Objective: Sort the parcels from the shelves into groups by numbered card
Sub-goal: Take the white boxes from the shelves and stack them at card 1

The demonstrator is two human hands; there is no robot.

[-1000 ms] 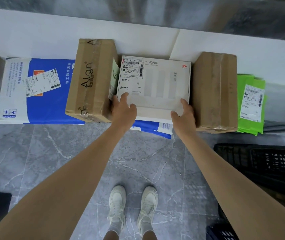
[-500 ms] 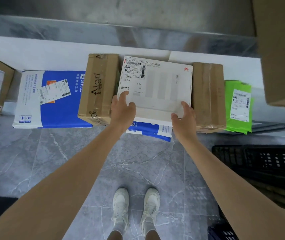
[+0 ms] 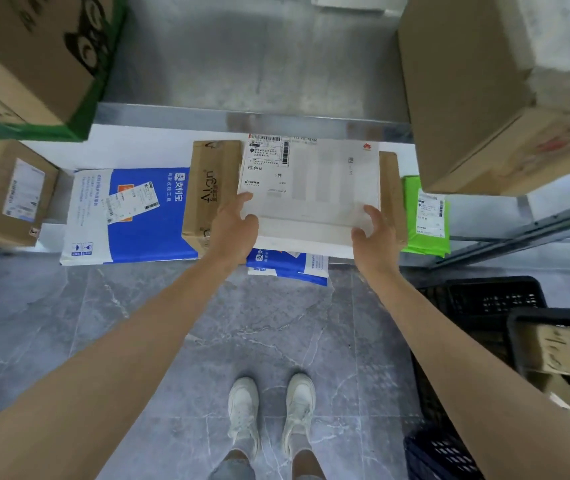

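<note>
Gripping flat, smooth white box point(image 3: 311, 192)

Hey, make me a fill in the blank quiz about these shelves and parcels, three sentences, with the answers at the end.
The left hand and right hand grip a flat box whose colour is ____.
The thin mailer further right on that shelf, bearing a white label, is ____.
The plastic crate on the floor nearest the shelf is ____.
Missing words: white; green; black.

white box point(image 3: 314, 188), brown cartons point(image 3: 211, 188), blue-and-white mailer point(image 3: 138, 220), green bag point(image 3: 425, 216), grey marbled floor point(image 3: 259, 323).
</note>
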